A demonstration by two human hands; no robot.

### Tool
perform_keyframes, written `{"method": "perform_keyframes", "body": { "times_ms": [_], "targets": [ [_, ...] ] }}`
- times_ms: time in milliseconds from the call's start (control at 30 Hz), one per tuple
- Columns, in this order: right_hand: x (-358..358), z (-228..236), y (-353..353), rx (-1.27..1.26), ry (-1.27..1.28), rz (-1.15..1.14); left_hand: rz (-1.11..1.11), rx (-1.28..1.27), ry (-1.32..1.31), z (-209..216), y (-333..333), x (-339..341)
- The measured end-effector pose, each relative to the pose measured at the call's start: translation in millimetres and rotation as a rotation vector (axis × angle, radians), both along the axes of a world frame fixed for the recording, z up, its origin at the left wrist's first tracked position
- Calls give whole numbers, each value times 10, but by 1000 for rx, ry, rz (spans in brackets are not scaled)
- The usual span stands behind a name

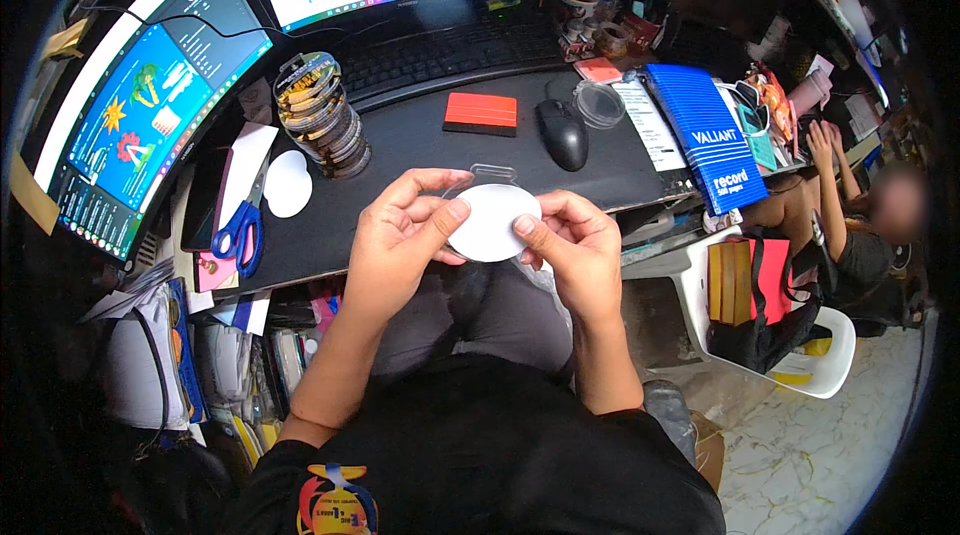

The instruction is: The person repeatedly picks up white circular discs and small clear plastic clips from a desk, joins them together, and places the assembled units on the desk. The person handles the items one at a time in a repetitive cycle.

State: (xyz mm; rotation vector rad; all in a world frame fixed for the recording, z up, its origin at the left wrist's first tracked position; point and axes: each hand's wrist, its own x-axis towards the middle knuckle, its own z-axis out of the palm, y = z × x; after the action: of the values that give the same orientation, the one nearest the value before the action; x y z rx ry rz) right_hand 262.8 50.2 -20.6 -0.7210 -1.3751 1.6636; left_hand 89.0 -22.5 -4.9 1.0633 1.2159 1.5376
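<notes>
My left hand (398, 235) and my right hand (578, 243) pinch a white round disc (495, 223) between thumbs and fingers, in front of my lap near the desk edge. Behind the disc sits a clear plastic piece (493, 172) with a slotted tab at its top; whether the two are joined, I cannot tell. White round cutouts (288, 183) lie on the desk to the left. Beside them stands a tall stack of round printed pieces (325, 120). A red squeegee card (480, 113) with a black edge rests beyond my hands. Clear round plastic pieces (600, 105) lie at the right.
Blue-handled scissors (240, 237) lie at the desk's left edge. A black mouse (562, 135), keyboard (430, 60) and blue record book (705, 140) are around the desk. A white chair (835, 350) holds a bag at right, near another person (865, 255). Two screens stand behind.
</notes>
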Motion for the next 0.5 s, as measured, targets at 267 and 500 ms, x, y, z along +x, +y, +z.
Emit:
{"method": "perform_keyframes", "body": {
  "times_ms": [267,500],
  "targets": [
    [-19,-23,51,25,130,-64,31,57,30,60,53,96],
    [-37,38,-3,94,120,-141,26,90,-21,82,45,124]
  ]
}}
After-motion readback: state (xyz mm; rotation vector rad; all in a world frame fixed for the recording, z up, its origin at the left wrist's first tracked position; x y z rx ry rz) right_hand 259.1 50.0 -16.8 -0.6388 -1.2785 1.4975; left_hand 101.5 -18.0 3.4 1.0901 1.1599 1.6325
